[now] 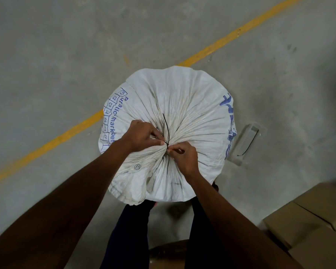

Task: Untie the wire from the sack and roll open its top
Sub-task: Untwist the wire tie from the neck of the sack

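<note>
Tied white sack [182,113] at frame centre, on the concrete floor [47,55].
Both hands pinch the black wire [166,127] at the gathered neck: left hand [142,136] from left, right hand [182,156] from lower right; its tail points up-frame.

Grey concrete floor [47,45], diagonal yellow line [231,35], cardboard boxes [314,220] at right.

White sack [182,105], blue print; wire [166,126] seemingly black.
</note>
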